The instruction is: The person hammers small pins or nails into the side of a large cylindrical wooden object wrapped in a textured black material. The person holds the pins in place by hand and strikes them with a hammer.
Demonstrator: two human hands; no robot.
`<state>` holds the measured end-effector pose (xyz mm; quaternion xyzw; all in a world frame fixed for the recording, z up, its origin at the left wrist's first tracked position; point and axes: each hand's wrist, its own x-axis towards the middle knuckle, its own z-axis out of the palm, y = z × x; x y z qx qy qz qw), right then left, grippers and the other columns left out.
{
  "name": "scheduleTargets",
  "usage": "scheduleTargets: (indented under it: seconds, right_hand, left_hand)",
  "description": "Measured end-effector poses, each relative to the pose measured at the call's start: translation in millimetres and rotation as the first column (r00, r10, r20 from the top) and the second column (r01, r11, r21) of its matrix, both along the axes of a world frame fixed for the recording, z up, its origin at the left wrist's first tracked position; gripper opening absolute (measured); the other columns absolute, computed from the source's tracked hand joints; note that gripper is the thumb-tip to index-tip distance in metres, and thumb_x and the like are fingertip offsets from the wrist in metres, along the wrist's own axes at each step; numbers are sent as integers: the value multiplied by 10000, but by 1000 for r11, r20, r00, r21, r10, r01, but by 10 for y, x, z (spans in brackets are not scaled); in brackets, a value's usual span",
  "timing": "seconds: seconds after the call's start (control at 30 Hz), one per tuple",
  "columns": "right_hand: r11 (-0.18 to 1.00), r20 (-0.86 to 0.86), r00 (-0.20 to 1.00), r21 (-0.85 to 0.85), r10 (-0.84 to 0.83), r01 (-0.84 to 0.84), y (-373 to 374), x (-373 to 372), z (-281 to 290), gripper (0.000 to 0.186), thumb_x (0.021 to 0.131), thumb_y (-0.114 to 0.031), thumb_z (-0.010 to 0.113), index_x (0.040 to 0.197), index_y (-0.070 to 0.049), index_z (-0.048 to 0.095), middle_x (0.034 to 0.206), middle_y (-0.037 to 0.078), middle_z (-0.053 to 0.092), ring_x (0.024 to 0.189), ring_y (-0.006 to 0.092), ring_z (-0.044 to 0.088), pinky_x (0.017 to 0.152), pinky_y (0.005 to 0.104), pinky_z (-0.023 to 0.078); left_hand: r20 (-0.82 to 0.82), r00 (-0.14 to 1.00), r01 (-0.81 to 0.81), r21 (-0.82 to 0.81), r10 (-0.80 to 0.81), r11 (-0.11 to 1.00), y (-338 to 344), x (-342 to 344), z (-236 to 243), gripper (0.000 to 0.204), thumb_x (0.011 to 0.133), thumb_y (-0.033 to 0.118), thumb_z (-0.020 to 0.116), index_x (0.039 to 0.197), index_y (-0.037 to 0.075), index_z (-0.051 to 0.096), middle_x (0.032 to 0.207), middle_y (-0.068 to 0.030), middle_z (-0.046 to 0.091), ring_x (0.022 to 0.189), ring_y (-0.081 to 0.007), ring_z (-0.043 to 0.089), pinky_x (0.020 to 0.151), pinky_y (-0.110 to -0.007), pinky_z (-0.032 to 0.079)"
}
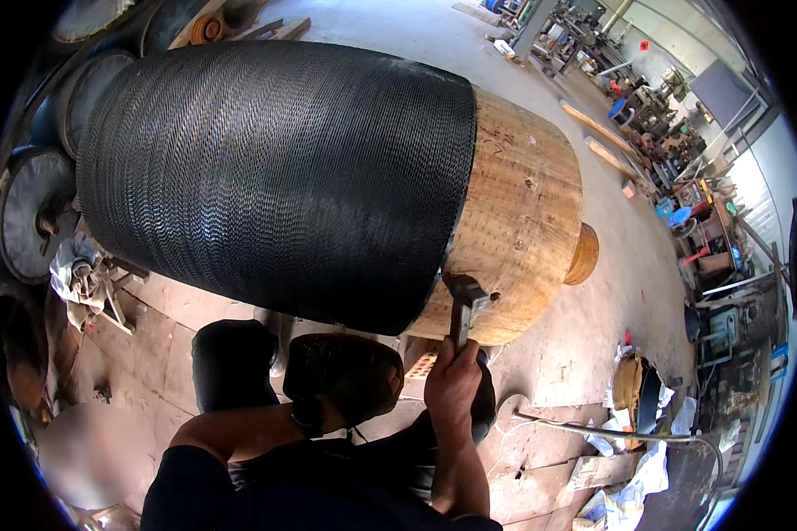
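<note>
My right hand is closed round the handle of a hammer. The hammer's head is against or just in front of the bare wooden end of a large roller, close to a dark hole in the wood. Tightly wound black ribbed material covers the rest of the roller, its edge just left of the hammer. My left hand, with a dark watch at the wrist, is in deep shadow below the roller. Its fingers seem curled at a dark rounded thing whose kind I cannot make out.
Large dark rollers stand along the left. A wooden stub sticks out of the roller's right end. A bent metal pipe on a round base is at lower right, near plastic sacks. Wooden beams lie on the floor.
</note>
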<state>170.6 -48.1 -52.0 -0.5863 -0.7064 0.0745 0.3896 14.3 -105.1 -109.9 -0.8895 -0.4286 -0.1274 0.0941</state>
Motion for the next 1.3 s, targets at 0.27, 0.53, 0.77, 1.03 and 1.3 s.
scheduleTargets:
  seconds: [0.27,0.53,0.77,1.03,1.3]
  right_hand:
    - [974,-130,989,221,71,-41,-77,-5,-59,248,1001,-199,524,1006,49,513,697,242,599,571,466,550,508,435,456]
    - [996,-259,963,-6,80,-84,-276,57,5,181,988,-143,571,1015,34,544,769,256,635,688,466,660,562,423,517]
    - [993,-122,991,-112,-52,38,-31,-24,-129,206,994,-169,527,905,16,514,667,232,567,553,380,543,513,446,444]
    - [964,296,955,260,-31,-49,-47,33,-88,258,1017,-212,501,954,37,531,659,190,614,551,399,594,505,446,471]
    - [997,-228,974,72,14,3,-154,-28,-98,186,995,-143,540,996,43,531,738,236,597,627,396,600,543,415,473]
  left_hand:
    - [81,997,-24,59,20,998,2,-51,30,219,823,177,677,918,-20,677,835,-133,646,797,-281,622,648,-414,544]
    - [366,931,-33,28,21,999,65,-132,265,236,866,215,665,850,-20,683,775,-140,633,739,-244,619,647,-376,552]
    - [217,976,11,-79,7,997,55,-149,14,312,918,156,633,1180,-11,606,1027,-175,638,953,-321,636,803,-434,549]
    - [277,961,12,-114,20,993,57,-170,284,308,881,182,667,1122,-4,619,1033,-164,628,948,-322,624,768,-477,527]
    - [389,917,-61,356,-89,933,718,-679,756,398,778,179,690,1130,2,630,1149,-197,603,976,-352,627,774,-489,522]
